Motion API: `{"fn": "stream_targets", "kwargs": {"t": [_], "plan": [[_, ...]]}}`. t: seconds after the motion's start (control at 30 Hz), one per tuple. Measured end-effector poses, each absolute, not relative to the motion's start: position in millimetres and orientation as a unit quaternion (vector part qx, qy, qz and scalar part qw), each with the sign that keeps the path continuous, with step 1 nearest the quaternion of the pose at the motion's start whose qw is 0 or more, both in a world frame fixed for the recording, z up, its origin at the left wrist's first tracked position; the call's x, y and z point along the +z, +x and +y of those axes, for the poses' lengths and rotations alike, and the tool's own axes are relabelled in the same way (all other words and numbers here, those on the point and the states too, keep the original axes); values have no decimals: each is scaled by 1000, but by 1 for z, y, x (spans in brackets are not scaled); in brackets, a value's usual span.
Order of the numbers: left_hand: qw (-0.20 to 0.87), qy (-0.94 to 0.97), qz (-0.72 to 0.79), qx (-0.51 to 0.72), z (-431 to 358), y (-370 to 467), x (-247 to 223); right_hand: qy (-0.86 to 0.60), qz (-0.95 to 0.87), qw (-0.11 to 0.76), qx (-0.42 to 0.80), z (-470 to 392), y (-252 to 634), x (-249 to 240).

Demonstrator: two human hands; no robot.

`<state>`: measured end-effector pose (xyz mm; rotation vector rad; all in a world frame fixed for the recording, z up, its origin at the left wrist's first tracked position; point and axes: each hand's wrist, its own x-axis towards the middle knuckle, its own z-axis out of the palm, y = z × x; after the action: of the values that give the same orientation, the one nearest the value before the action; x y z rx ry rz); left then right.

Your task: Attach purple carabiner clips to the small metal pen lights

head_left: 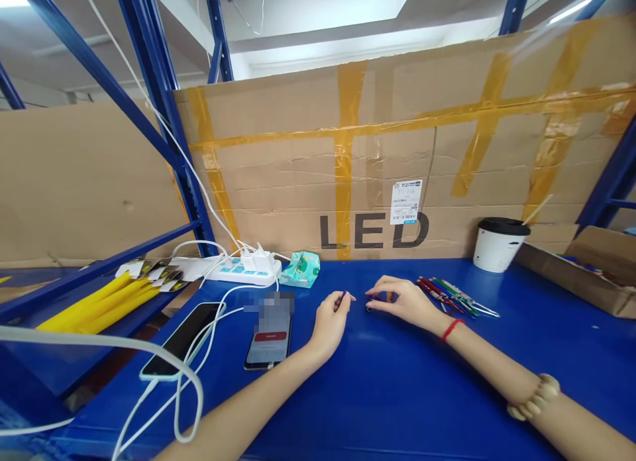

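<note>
My left hand (pixel 329 323) is closed above the blue tabletop, right of the lit phone (pixel 271 338). A thin dark purple piece (pixel 342 298) shows between its fingers; most of it is hidden. Across a short gap, my right hand (pixel 405 302) bends its thumb and fingers around a small dark thing (pixel 368 308), low at the tabletop. That thing is too small to make out. Just behind my right hand lie several slim pens (pixel 457 297) in red, blue, green and silver, side by side.
On the left, a second phone (pixel 181 342) lies under looping white cables near a power strip (pixel 243 272). A green packet (pixel 301 269) is beside the strip. At the right stand a lidded paper cup (pixel 498 249) and an open cardboard box (pixel 586 275). Cardboard (pixel 278 183) walls the back.
</note>
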<state>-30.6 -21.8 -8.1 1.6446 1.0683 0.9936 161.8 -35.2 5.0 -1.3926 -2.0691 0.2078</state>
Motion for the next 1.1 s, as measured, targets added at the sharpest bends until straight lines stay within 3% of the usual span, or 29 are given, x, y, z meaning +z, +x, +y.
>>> {"fn": "stream_targets", "kwargs": {"t": [0.13,0.37,1.1], "plan": [[463,663,424,408,-22,-30,-8,-523,-810,252,87,-37,158,5],[467,657,427,409,-25,-30,-6,-539,-808,223,79,-39,150,3],[460,646,434,427,-16,-33,-13,-559,-796,231,28,-42,142,1]]}}
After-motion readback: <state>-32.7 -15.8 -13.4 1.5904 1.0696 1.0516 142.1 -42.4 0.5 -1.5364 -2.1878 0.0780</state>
